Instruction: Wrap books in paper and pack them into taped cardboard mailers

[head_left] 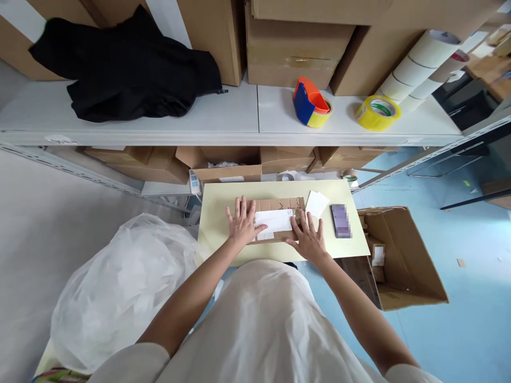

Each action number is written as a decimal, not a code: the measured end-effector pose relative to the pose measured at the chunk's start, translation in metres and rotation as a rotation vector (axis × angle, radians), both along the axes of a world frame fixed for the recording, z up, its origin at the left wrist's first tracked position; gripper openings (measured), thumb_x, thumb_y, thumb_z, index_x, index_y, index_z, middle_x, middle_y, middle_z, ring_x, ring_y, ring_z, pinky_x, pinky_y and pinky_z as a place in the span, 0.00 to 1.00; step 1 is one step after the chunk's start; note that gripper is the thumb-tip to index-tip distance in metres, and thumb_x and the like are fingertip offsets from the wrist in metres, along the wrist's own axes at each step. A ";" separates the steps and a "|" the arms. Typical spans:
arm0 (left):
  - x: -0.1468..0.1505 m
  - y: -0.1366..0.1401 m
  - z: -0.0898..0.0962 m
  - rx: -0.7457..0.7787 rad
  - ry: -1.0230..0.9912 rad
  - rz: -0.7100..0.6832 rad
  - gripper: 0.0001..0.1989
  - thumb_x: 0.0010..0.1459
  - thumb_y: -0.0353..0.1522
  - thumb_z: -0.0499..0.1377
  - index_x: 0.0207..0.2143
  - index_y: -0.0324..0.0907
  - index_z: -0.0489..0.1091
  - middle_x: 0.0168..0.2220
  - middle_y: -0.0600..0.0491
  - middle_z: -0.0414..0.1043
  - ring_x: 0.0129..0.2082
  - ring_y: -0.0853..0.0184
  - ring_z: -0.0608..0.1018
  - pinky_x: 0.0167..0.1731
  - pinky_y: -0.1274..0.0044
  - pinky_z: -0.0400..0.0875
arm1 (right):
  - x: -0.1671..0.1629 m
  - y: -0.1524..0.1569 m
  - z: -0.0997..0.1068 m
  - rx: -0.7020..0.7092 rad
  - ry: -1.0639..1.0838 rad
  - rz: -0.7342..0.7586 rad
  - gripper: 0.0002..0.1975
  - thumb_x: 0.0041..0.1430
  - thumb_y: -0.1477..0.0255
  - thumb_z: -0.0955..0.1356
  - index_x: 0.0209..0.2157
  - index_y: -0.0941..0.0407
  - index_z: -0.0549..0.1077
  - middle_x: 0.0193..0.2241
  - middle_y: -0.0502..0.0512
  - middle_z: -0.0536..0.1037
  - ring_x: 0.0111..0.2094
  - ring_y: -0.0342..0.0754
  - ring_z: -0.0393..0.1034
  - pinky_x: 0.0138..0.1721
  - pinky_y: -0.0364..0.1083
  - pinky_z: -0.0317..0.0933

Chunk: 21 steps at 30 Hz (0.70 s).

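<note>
A small cardboard box (265, 205) lies flat on the pale yellow table (217, 205), with handwriting near its far right corner. On its top is a white label (275, 219). My left hand (241, 223) rests at the box's left end, fingers spread, its thumb at the label's left edge. Over the right end lies my right hand (309, 238), also with fingers apart, close to the label's right edge. Neither hand grips anything. Just right of the box are white paper slips (317, 203) and a purple phone-like item (340, 221), partly blurred out.
Behind the table a grey shelf (239, 114) holds a tape dispenser (311, 103), a yellow tape roll (378, 113), stacked white rolls (419, 66), a black cloth (136, 69) and large cartons (299, 53). A big plastic bag (128, 287) stands left; an open carton (411, 260) stands right.
</note>
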State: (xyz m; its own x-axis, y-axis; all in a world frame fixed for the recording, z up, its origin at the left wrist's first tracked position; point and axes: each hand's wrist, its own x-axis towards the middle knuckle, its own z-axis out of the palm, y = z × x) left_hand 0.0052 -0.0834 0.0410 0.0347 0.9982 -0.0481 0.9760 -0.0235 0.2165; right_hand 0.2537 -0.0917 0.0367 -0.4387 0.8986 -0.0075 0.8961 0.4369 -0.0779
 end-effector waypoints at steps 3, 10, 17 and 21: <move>-0.020 -0.009 0.002 -0.037 -0.035 0.021 0.50 0.51 0.52 0.56 0.66 0.35 0.38 0.67 0.33 0.32 0.66 0.41 0.39 0.56 0.45 0.39 | 0.007 -0.010 0.008 -0.004 -0.018 0.005 0.35 0.60 0.51 0.57 0.64 0.56 0.53 0.65 0.67 0.46 0.65 0.68 0.38 0.58 0.72 0.31; -0.018 -0.034 0.014 0.010 -0.121 -0.202 0.39 0.57 0.45 0.54 0.66 0.43 0.44 0.68 0.40 0.37 0.66 0.46 0.41 0.58 0.49 0.43 | -0.027 -0.024 0.013 -0.065 0.041 0.120 0.38 0.62 0.52 0.54 0.66 0.60 0.43 0.66 0.66 0.46 0.66 0.62 0.38 0.60 0.66 0.38; -0.030 -0.043 -0.011 -0.024 -0.352 0.115 0.41 0.58 0.46 0.53 0.66 0.37 0.39 0.67 0.34 0.37 0.66 0.47 0.45 0.58 0.52 0.51 | 0.003 -0.027 -0.005 -0.041 0.122 -0.243 0.37 0.63 0.55 0.54 0.66 0.59 0.39 0.66 0.68 0.37 0.66 0.66 0.31 0.58 0.71 0.39; -0.054 -0.042 -0.029 -0.264 -0.697 0.365 0.45 0.56 0.50 0.52 0.66 0.35 0.37 0.64 0.33 0.48 0.60 0.55 0.63 0.54 0.69 0.63 | 0.018 -0.007 -0.013 -0.187 0.491 -0.475 0.38 0.63 0.54 0.55 0.66 0.61 0.38 0.65 0.70 0.46 0.65 0.60 0.43 0.58 0.63 0.50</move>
State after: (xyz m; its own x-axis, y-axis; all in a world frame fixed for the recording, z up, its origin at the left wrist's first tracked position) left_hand -0.0489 -0.1254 0.0123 -0.1809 0.9115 -0.3694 0.5525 0.4049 0.7286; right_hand 0.2719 -0.0988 0.0242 0.0084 0.9966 -0.0824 0.8287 -0.0531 -0.5571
